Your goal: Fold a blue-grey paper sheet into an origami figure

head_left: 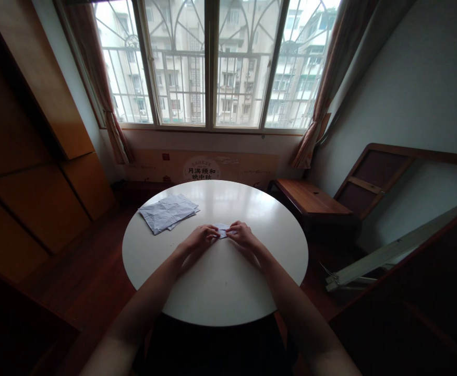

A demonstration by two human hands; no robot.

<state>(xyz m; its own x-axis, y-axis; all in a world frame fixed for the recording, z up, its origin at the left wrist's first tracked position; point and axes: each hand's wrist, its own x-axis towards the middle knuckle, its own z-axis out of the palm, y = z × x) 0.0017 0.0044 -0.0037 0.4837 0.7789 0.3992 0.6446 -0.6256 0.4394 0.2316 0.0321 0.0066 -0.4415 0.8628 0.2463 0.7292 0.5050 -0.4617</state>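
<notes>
A small folded piece of pale paper lies near the middle of the round white table. My left hand grips its left side, the fingers bent and pressed together at the edge. On the right side my right hand pinches the same paper, its fingertips close to those of the left. Parts of the paper are hidden under the fingers. A stack of creased, pale grey-blue paper sheets rests on the table to the left, beyond my left hand and apart from it.
Behind the table, a long printed box stands below the barred window. A low wooden bench is at the right, by a leaning wooden frame. Wooden cabinets line the left wall.
</notes>
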